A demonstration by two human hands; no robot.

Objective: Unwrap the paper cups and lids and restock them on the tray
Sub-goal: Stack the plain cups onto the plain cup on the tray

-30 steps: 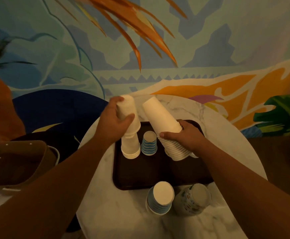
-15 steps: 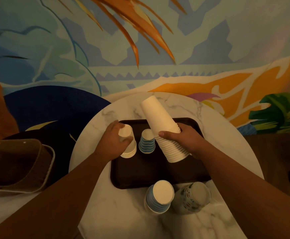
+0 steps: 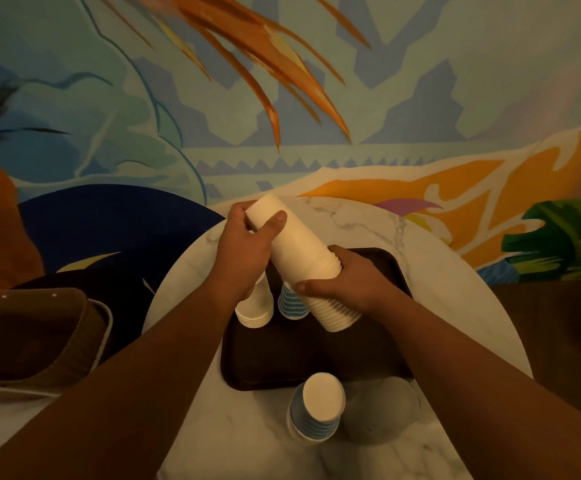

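White paper, light and easily crushed: we hold the long cup stack (image 3: 303, 261) tilted above the tray (image 3: 316, 358), left hand (image 3: 244, 251) fingers curled round its top, right hand (image 3: 348, 282) fingers wrapping its ribbed rims, where it seems stiffest.

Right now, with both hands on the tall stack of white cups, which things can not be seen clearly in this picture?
Head view:
- Short white cup stack: top hidden behind the left hand.
- Blue-striped cup stack on the tray: mostly hidden behind the tall white stack and right hand.
- Clear-wrapped stack: blurred, contents unreadable.
- Brown tray: far rim covered by hands and cups.
- Brown basket: cut by the left edge.
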